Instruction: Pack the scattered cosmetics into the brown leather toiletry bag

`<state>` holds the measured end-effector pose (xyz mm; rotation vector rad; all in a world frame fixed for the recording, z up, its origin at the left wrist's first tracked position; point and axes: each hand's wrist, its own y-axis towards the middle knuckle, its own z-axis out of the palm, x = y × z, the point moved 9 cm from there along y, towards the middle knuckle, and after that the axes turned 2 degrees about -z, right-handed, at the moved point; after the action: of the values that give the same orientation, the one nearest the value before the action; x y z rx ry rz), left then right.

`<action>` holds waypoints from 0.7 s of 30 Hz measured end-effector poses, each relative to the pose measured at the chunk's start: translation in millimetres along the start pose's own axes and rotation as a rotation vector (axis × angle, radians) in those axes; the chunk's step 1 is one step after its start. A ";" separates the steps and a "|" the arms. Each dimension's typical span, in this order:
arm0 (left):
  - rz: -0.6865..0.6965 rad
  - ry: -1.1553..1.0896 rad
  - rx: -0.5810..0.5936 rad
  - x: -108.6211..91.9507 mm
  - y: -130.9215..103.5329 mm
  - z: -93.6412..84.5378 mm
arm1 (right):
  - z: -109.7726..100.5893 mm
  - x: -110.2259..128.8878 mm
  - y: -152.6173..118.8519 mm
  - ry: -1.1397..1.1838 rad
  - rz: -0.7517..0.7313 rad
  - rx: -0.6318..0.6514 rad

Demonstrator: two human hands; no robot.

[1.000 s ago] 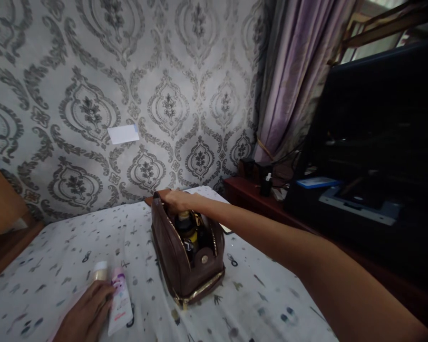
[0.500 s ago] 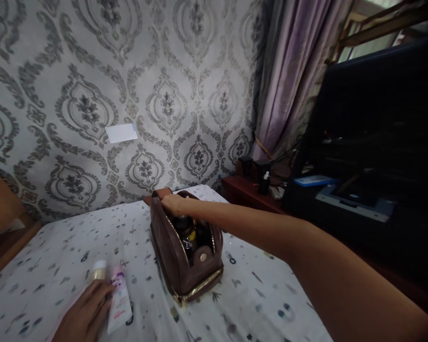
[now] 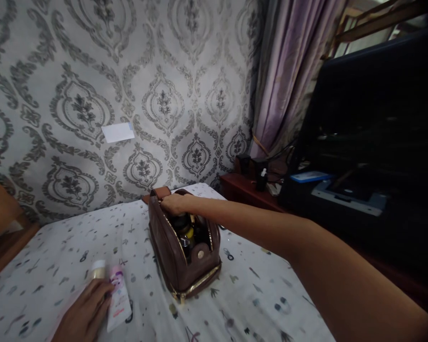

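Observation:
A brown toiletry bag (image 3: 167,256) with gold zips stands unzipped on the bed, dark containers and a yellow-banded jar (image 3: 189,233) inside it. My right hand (image 3: 174,204) reaches into its far end, below the rim near the strap; the fingertips are hidden, so what they hold does not show. At the lower left, my left hand (image 3: 87,304) lies over a small bottle with a white cap (image 3: 99,266), fingers stretched across it. Those fingertips touch a white and pink squeeze tube (image 3: 120,301), which lies alongside the bottle.
The bed sheet (image 3: 128,242) is white with small printed motifs. Behind it rises a patterned wall with a white paper (image 3: 118,132) stuck on. On the right, a red-brown table (image 3: 235,187) carries a dark dropper bottle (image 3: 261,180), beside a large black screen (image 3: 371,104).
The view has shifted slightly. My right hand stays inside the far end of the bag, and my left hand rests on the bottle and tube as before.

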<state>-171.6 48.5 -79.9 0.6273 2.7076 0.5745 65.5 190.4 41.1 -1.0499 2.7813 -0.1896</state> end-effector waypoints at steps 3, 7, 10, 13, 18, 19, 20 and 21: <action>0.044 -0.007 0.020 -1.6 -0.5 1.8 | 2.5 0.3 0.3 0.001 -0.001 0.022; 0.022 -0.005 0.038 3.4 -2.4 5.3 | -4.0 -0.7 0.8 0.032 -0.044 0.014; -0.046 -0.007 0.038 10.1 -4.4 7.0 | -13.3 -2.5 -3.8 0.087 -0.105 0.012; -0.076 -0.018 0.025 12.8 -5.7 7.5 | -23.0 -4.3 -16.0 0.132 -0.165 -0.008; -0.084 -0.063 -0.023 6.6 1.0 1.6 | -31.5 -13.3 -38.5 0.139 -0.158 -0.094; -0.084 -0.084 -0.031 2.1 3.8 -1.8 | -32.7 -14.4 -41.8 0.140 -0.156 -0.116; -0.084 -0.110 -0.036 -3.6 6.9 -6.3 | -34.0 -14.7 -44.7 0.141 -0.157 -0.140; -0.085 -0.143 -0.039 -10.5 10.2 -12.1 | -35.4 -13.9 -47.4 0.144 -0.161 -0.165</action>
<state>-163.5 48.2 -62.7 0.5195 2.5691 0.5385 99.4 166.5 85.5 -1.3519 2.8797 -0.0570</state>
